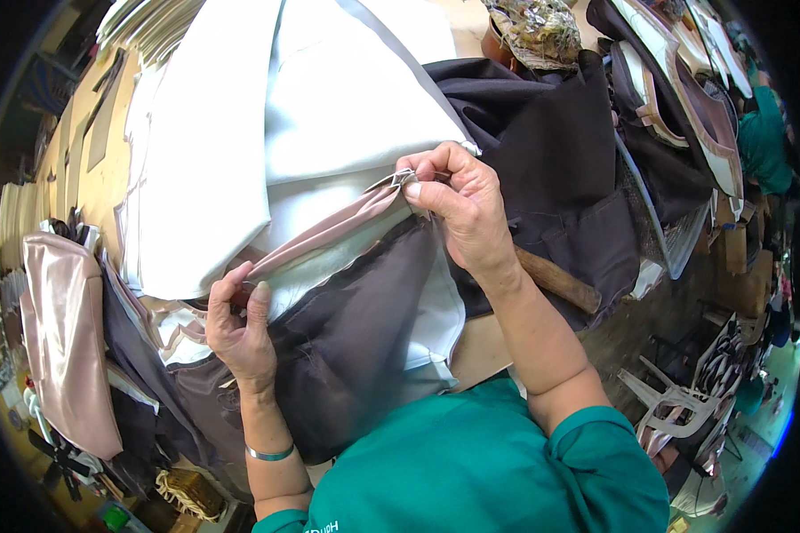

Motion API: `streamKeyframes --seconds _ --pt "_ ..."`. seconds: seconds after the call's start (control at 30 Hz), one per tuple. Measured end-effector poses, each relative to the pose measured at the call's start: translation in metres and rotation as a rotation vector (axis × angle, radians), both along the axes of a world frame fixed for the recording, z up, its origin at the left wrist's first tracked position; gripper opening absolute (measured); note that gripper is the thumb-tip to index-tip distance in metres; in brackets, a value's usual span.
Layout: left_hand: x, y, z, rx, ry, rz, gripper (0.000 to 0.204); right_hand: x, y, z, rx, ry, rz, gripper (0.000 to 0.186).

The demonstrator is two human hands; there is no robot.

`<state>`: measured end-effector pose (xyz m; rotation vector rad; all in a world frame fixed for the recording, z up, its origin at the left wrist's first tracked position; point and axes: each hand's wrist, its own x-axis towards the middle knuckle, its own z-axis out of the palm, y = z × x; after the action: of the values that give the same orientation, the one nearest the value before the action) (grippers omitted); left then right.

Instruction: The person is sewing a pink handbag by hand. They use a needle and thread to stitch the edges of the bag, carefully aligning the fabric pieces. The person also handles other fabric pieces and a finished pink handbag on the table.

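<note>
Bright white sheets (204,160) and dark cloth (542,133) cover the table (482,348) as you stretch a pink strip (329,224) across the center of the frame. Your left hand (243,333) pinches its lower-left end; your right hand (468,211), thumb against fingers, grips the upper-right end alongside a small metal piece (404,178).

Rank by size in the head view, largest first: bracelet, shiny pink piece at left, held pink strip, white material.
1. White material
2. Shiny pink piece at left
3. Held pink strip
4. Bracelet
</note>
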<state>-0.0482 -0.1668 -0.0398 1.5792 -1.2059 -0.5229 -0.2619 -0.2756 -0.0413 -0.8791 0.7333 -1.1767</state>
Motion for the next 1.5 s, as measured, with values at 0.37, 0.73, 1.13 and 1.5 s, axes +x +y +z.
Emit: streamKeyframes --seconds 0.37,0.73,1.13,1.5 --pt "0.002 -0.007 0.000 0.081 0.081 0.012 0.024 -0.004 -0.005 -0.002 0.145 -0.183 0.081 0.009" --pt "-0.042 -0.039 0.038 -0.074 -0.908 -0.071 0.036 0.005 -0.009 -0.008 0.186 -0.201 -0.027 0.008" --pt "-0.074 -0.086 0.034 0.127 0.096 -0.390 0.023 0.001 0.004 -0.002 -0.064 0.029 -0.058 0.009" --pt "-0.071 -0.091 0.032 0.256 0.244 -0.427 0.034 -0.009 0.006 -0.010 -0.836 0.692 -0.377 0.016"
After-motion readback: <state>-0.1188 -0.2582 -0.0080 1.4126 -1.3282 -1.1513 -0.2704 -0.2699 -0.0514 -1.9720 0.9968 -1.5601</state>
